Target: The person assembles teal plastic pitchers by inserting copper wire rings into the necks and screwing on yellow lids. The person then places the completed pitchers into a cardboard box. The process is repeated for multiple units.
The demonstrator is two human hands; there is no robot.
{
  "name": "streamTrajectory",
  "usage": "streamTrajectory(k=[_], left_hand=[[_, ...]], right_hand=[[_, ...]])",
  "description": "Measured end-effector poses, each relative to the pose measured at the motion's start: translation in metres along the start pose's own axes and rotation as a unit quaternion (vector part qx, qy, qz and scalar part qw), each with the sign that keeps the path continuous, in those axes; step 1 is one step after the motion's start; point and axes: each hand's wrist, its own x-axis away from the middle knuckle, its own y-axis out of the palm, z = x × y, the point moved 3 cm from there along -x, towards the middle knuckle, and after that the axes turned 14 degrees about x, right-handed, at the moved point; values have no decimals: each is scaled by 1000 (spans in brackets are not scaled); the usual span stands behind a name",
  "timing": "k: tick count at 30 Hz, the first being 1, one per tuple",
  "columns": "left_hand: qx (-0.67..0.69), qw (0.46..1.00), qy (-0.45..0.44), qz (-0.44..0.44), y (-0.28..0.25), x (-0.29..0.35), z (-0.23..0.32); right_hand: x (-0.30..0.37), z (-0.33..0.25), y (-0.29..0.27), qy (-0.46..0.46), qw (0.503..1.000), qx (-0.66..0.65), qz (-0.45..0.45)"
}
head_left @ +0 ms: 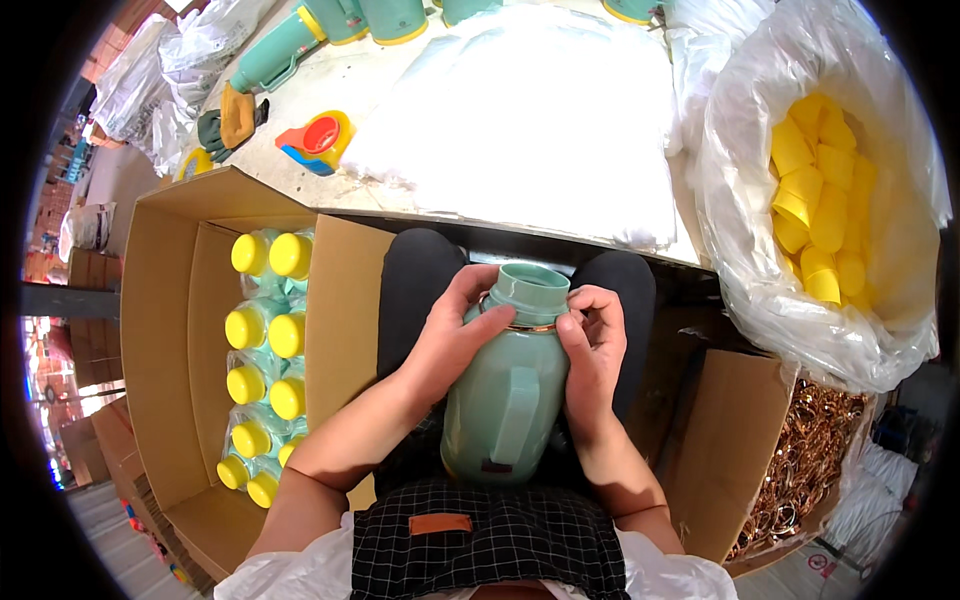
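Note:
A green vacuum flask body [505, 400] stands upright in my lap between my knees, its threaded neck without a lid and its handle facing me. A thin copper-coloured ring [530, 327] circles the base of the neck. My left hand [467, 320] is closed round the left side of the neck, thumb lying across the shoulder near the ring. On the other side my right hand [597, 340] has its fingers curled, thumb and fingertips against the ring at the right of the neck.
A cardboard box [160, 330] of yellow-capped flasks stands at my left. Right are a plastic-lined bag [730, 230] of yellow cups [827, 215] and a box of copper-coloured rings [800, 460]. The table [300, 100] ahead bears white sheets [540, 130], more flasks [275, 55], funnels [322, 138] and gloves [237, 118].

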Motion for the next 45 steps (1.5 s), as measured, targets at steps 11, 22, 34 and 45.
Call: streamTrajectory(k=[11, 22, 34, 45], left_hand=[[13, 999, -36, -5, 8, 1, 3], [216, 950, -208, -87, -5, -17, -3], [-70, 979, 91, 170, -18, 12, -20], [236, 957, -131, 103, -28, 42, -57]], right_hand=[[0, 6, -12, 15, 999, 24, -37], [-34, 20, 7, 226, 920, -187, -260], [-26, -95, -73, -208, 971, 105, 45], [-78, -62, -172, -122, 942, 105, 295]])
